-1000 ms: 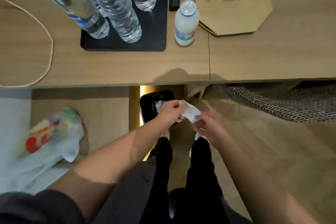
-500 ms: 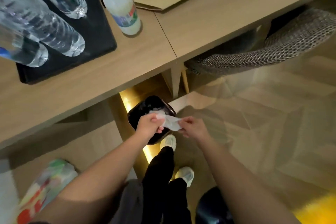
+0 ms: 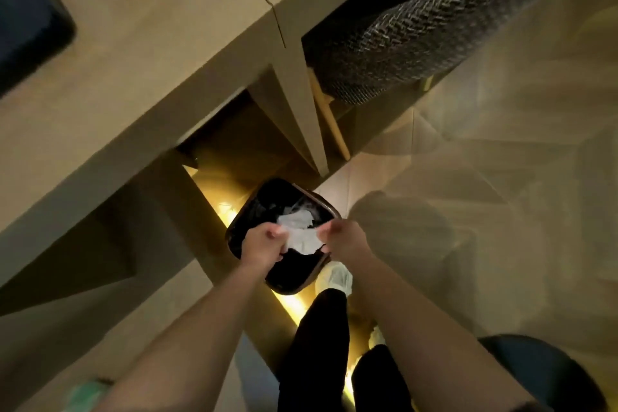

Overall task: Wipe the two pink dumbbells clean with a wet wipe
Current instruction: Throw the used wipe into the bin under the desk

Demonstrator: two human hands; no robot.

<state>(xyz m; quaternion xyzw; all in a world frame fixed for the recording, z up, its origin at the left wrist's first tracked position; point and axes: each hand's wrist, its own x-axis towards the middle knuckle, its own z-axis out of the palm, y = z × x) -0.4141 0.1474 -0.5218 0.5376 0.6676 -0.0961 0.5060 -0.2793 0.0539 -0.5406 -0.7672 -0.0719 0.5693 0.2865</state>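
Head view: both forearms reach forward and down, wrists close together. The left hand (image 3: 264, 246) and right hand (image 3: 344, 237), fingers curled, each pinch an end of the white wipe (image 3: 302, 239), held between them directly above the open black bin (image 3: 321, 203) beside the desk (image 3: 167, 84).

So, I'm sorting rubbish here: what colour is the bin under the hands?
Black bin, seen best in the head view.
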